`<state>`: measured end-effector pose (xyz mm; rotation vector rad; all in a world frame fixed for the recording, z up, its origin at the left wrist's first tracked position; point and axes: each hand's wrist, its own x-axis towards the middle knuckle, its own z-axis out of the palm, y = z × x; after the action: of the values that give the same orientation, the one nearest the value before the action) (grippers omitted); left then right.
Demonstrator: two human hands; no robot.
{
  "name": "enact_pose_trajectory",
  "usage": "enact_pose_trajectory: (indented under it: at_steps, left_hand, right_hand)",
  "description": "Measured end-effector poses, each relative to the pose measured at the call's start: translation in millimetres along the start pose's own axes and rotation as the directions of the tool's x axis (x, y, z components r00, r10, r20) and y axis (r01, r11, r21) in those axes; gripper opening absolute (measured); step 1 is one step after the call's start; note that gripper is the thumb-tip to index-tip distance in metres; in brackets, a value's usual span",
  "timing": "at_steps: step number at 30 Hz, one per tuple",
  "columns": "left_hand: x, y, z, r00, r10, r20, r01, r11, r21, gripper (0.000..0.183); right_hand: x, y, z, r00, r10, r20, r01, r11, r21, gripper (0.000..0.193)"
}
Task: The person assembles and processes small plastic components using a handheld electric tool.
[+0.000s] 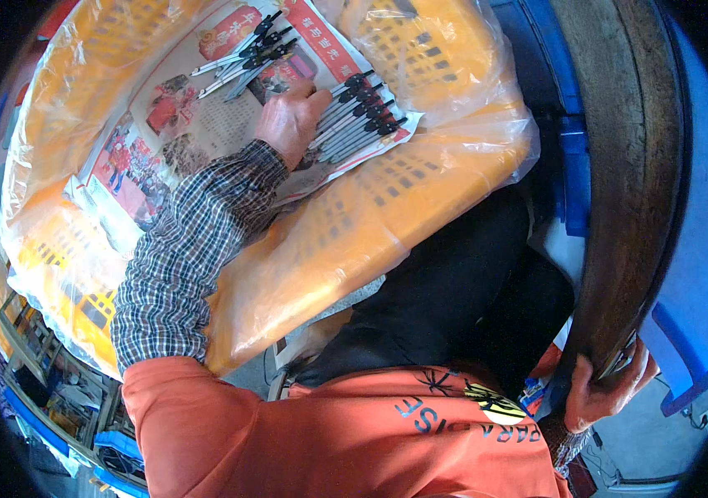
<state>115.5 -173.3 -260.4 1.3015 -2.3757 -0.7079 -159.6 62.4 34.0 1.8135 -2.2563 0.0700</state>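
Note:
My left hand (294,123), in a checked sleeve, reaches into a yellow basket (321,274) lined with clear plastic. Its fingers curl downward at the edge of a row of slim pens (358,112) with grey-white barrels and black ends; the fingertips are hidden. Just beyond the hand lies a second, looser group of similar pens (246,54). Both groups rest on a printed paper sheet (204,108). Low on the right, my right hand (607,394) is bent closed beside the dark wooden edge. Slim, shiny pieces show partly between its fingers, too small to name.
A curved dark wooden table edge (636,166) runs down the right side. Blue plastic bins (574,166) stand between it and the basket. My black-trousered legs (445,290) are under the basket's near rim. Crowded shelves (63,398) appear at lower left.

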Motion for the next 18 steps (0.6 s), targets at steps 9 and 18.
enact_pose_trajectory:
  at_steps: [9, 18]
  left_hand:
    - [-4.5, -2.3, -0.3, 0.992, 0.008, -0.126, -0.017, 0.997, -0.07, 0.021]
    - [-20.3, -50.5, -43.8, 0.905, -0.126, -0.406, 0.169, 0.983, 0.071, 0.022]
  right_hand:
    - [-0.2, 0.0, 1.0, 1.0, 0.024, 0.011, -0.023, 0.999, -0.039, 0.063]
    - [0.0, -0.3, 0.9, 1.0, 0.019, 0.018, -0.018, 0.999, -0.032, 0.063]
